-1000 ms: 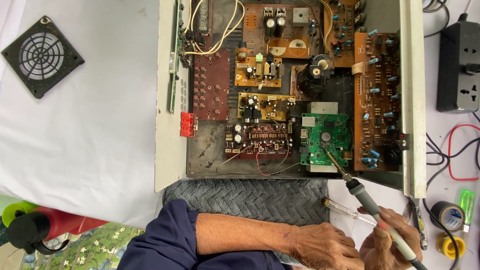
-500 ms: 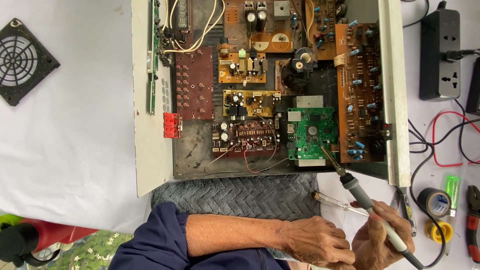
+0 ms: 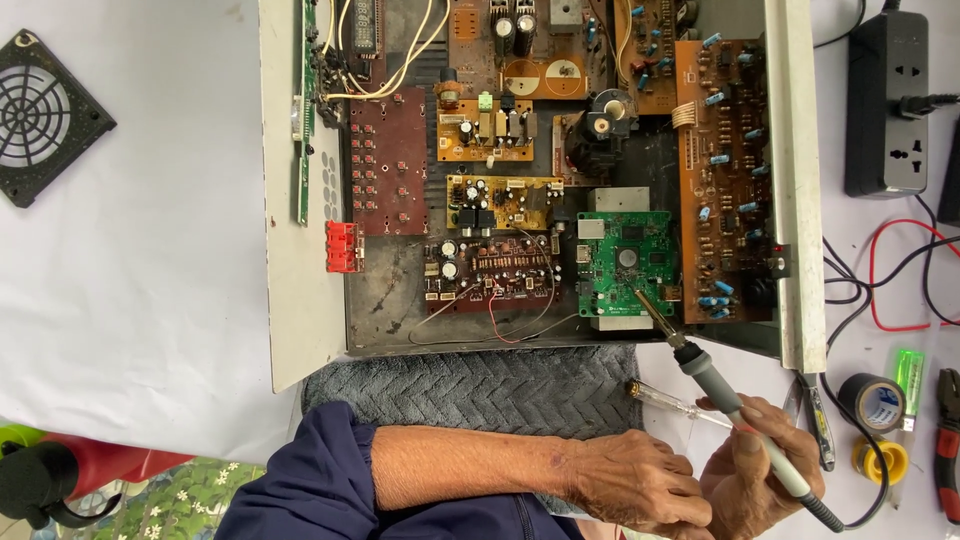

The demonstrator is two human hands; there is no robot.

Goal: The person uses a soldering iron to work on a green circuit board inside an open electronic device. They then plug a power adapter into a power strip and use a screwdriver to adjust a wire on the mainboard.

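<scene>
Green, the small square circuit board (image 3: 627, 262) sits low in the open metal chassis (image 3: 300, 300) on my white worktop (image 3: 150, 300). My right hand (image 3: 760, 470) is curled around the grey-handled soldering iron (image 3: 735, 415), whose tip rests on that board's lower right corner. My left hand (image 3: 635, 485) lies beside it, fingers bent; I cannot tell what it pinches. A clear-handled screwdriver (image 3: 680, 402) lies between the hands and the grey herringbone cloth (image 3: 470, 390).

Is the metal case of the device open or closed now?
Open. The metal case has no cover on top, so its circuit boards, like the green board, lie exposed under the soldering iron.
</scene>
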